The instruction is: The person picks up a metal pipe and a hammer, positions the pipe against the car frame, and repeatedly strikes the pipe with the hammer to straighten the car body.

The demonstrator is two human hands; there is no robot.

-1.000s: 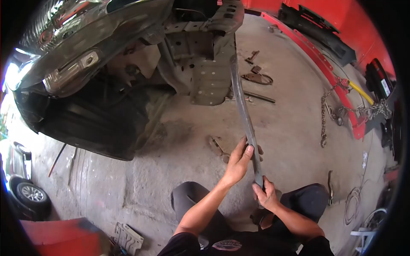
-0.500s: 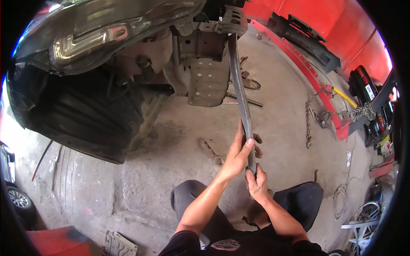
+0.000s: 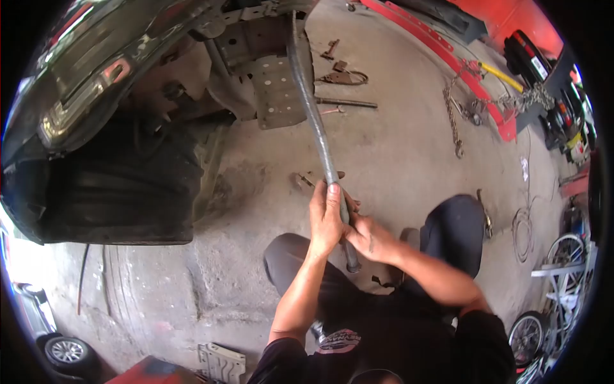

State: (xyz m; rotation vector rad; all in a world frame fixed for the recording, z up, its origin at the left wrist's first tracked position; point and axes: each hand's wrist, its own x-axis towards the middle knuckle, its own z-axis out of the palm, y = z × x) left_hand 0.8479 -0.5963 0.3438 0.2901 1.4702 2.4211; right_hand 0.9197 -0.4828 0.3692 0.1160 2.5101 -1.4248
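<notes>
A long grey metal pry bar (image 3: 310, 109) slants from the front end of a car (image 3: 83, 83) down toward my lap. Its far tip meets the underside of the car's front frame; the exact contact is hard to see. My left hand (image 3: 327, 214) wraps round the bar with the thumb along its top. Just below and to the right, my right hand (image 3: 372, 238) is closed round the same bar, its fingers partly hidden. The bar's near end sticks out past both hands. Behind the bar's upper part is a perforated metal plate (image 3: 278, 89) under the car.
Several tools lie on the concrete floor, including a dark rod (image 3: 348, 102) and a clamp-like piece (image 3: 345, 77). A red beam (image 3: 441, 48) with a chain (image 3: 453, 121) stands at the right. A black wheel-arch liner (image 3: 121, 192) hangs at the left.
My right hand has shifted up the bar, close to my left hand, leaving the near end sticking out. The view has tilted, and the car and bar appear further left.
</notes>
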